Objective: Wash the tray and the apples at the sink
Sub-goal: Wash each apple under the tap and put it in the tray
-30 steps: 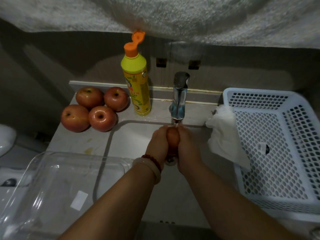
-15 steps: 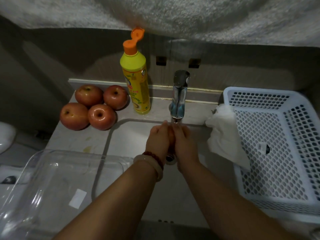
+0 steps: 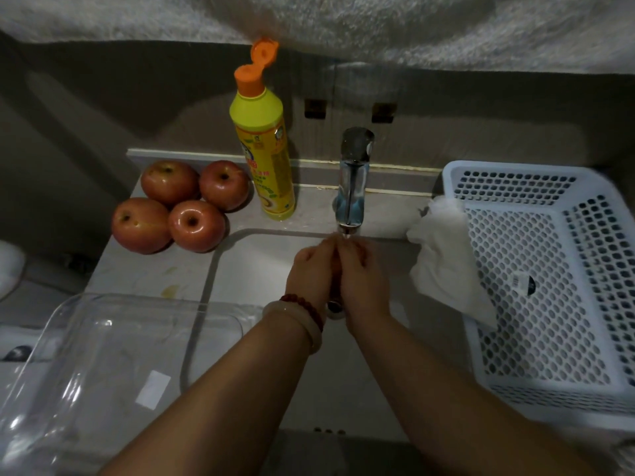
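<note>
My left hand (image 3: 309,269) and my right hand (image 3: 362,280) are cupped together around one red apple (image 3: 336,261) under the tap (image 3: 352,180), over the white sink (image 3: 254,266). Only a sliver of that apple shows between my palms. Water runs from the spout onto my fingertips. Several more red apples (image 3: 182,206) sit in a cluster on the counter left of the sink. A clear glass tray (image 3: 86,365) rests at the lower left, partly over the sink's edge.
A yellow dish soap bottle (image 3: 264,159) with an open orange cap stands behind the sink. A white perforated basket (image 3: 549,280) sits to the right with a white cloth (image 3: 446,262) draped over its left rim. The drain (image 3: 335,307) shows between my wrists.
My hands have closed further around the apple and turned it, hiding most of it. They stay under the running tap.
</note>
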A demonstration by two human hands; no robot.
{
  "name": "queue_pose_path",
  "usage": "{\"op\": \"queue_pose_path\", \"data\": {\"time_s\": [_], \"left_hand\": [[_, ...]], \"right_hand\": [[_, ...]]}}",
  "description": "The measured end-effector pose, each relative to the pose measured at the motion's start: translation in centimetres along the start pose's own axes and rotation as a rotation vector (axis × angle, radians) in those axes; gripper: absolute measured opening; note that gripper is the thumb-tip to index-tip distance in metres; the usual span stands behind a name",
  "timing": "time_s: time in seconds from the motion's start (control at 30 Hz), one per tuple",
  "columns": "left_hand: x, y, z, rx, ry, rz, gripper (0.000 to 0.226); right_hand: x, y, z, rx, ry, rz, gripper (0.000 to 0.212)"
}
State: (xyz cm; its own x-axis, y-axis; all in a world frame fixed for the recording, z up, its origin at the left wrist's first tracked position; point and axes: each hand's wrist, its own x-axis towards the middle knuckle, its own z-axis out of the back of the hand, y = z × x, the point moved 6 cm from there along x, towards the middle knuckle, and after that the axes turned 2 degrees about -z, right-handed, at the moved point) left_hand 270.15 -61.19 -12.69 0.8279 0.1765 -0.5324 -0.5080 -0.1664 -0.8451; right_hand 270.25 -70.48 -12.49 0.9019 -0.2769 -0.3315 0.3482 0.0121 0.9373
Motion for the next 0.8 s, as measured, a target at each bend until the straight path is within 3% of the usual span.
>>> {"op": "queue_pose_path", "data": {"time_s": [0.07, 0.13, 0.23, 0.3, 0.33, 0.4, 0.47, 0.5, 0.57, 0.63, 0.7, 0.73, 0.8], "left_hand": [[-0.2, -0.3, 0.0, -0.017, 0.016, 0.022, 0.038], [-0.6, -0.3, 0.1, -0.073, 0.011, 0.037, 0.041], [-0.9, 0.1, 0.2, -0.105, -0.020, 0.026, 0.033], [-0.8, 0.3, 0.3, -0.140, -0.032, 0.026, 0.036], [-0.6, 0.4, 0.3, -0.138, -0.025, 0.025, 0.036], [-0.2, -0.1, 0.1, -0.116, 0.008, 0.017, 0.030], [0.0, -0.5, -0.1, -0.123, 0.066, 0.017, 0.028], [0.1, -0.6, -0.3, -0.139, 0.096, 0.016, 0.028], [-0.3, -0.5, -0.2, -0.135, 0.084, 0.012, 0.027], [-0.3, -0.3, 0.3, -0.087, 0.035, -0.053, 0.024], [-0.5, -0.8, 0.6, -0.019, 0.001, -0.146, 0.018], [-0.7, -1.1, 0.5, 0.010, -0.008, -0.159, 0.018], [-0.6, -0.9, 0.3, 0.011, -0.010, -0.089, 0.022]], "right_hand": [[-0.7, 1.9, 0.0, -0.149, 0.013, 0.321, 0.028], [-0.8, 2.0, 0.0, -0.140, -0.010, 0.313, 0.027], [0.1, -1.3, -0.3, 0.263, 0.038, -0.370, 0.027], [0.0, -1.8, -0.9, 0.309, 0.121, -0.493, 0.039], [0.1, -1.4, -0.9, 0.234, 0.125, -0.386, 0.032], [-0.2, 0.7, -0.6, 0.044, 0.059, 0.004, 0.021], [-0.6, 1.6, -0.4, -0.101, 0.045, 0.321, 0.028], [-0.7, 1.2, -0.6, -0.146, 0.064, 0.372, 0.034], [-0.4, 0.1, -0.7, -0.055, 0.073, 0.180, 0.039], [-0.2, -1.3, -0.6, 0.220, 0.086, -0.308, 0.032], [-0.2, -1.9, -0.9, 0.300, 0.164, -0.576, 0.031], [-0.2, -1.6, -0.9, 0.278, 0.184, -0.590, 0.030], [0.3, -0.9, -0.6, 0.183, 0.118, -0.373, 0.018]]}}
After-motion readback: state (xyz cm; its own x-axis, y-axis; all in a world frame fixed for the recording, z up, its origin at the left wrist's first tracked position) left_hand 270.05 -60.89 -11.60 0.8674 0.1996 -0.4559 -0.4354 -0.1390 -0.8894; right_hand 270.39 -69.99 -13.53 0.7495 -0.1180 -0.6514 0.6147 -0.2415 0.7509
